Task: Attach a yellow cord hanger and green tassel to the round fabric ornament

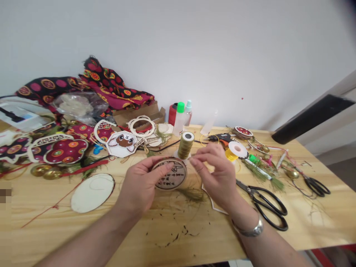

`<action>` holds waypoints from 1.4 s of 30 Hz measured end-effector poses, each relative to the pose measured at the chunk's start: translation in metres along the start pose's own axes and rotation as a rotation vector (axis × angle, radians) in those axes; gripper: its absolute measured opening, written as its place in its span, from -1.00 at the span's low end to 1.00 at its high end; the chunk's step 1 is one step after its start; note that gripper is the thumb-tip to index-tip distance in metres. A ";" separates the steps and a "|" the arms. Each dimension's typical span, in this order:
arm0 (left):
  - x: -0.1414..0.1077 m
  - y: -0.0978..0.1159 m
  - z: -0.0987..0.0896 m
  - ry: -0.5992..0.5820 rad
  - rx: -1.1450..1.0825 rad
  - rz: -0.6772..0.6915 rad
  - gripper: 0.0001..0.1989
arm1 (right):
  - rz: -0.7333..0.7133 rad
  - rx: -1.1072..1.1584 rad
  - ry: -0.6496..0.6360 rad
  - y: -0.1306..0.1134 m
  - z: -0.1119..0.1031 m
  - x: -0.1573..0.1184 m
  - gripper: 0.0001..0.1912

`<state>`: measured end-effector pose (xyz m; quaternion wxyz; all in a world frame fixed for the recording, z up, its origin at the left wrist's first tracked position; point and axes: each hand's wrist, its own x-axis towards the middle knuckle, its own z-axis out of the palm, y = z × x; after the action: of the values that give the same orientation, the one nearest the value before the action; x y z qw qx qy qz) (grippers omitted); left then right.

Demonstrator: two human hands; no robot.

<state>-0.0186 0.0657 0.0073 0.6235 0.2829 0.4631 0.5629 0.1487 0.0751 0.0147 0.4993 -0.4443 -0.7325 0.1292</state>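
Observation:
My left hand [139,181] grips a round fabric-faced disc [174,178] with black written characters and a dark rim, its thumb lying across the face. Just right of the disc, my right hand [218,172] is closed in a pinch; whatever is between its fingertips is too fine to make out. Behind both hands stands a spool of olive-green thread [184,147]. A green tassel [194,194] lies under the disc, between the hands. Beyond my right hand is a spool of yellow cord [231,152]. Large black-handled scissors [268,207] lie right of my right wrist.
A white oval piece [93,193] lies left of my left hand. Patterned ornaments [66,149] and an animal-face plaque [122,144] crowd the left. Bottles [180,120] stand at the back. Smaller scissors [317,186] lie far right; dark scraps [178,237] dot the front.

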 end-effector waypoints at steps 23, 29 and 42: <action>0.008 0.016 -0.006 0.072 -0.088 0.184 -0.78 | -0.177 -0.559 -0.731 0.002 0.043 -0.029 -0.94; 0.008 0.015 -0.009 0.084 -0.051 0.166 -0.75 | 0.013 -0.179 -0.755 -0.019 0.014 -0.014 -0.83; -0.004 0.007 -0.006 0.045 0.326 0.139 -0.80 | 0.909 1.053 -0.327 -0.030 0.008 0.006 -0.72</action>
<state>-0.0267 0.0620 0.0123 0.5186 0.3990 0.5411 0.5284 0.1260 0.0649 0.0340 0.4281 -0.3808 -0.3806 0.7259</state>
